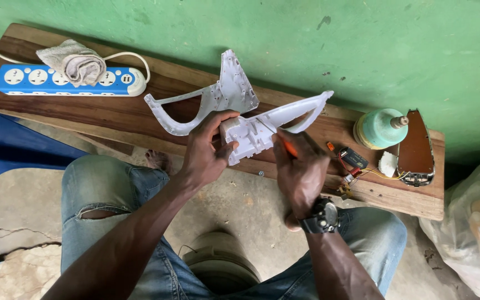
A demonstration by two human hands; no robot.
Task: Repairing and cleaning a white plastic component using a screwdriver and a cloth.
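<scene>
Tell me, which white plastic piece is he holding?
The near shell, gripped by the left hand and poked by the right hand. The other shell lies untouched on the bench.

On the bench [140,114], a power strip [62,81] lies at the far left with a cloth [79,64] on it. A plastic shell half [212,100] lies mid-bench, behind the second shell half [268,125] held between both hands. At the right end stand a spool [379,129], then an iron soleplate [416,147], wired parts [354,164] before them
</scene>
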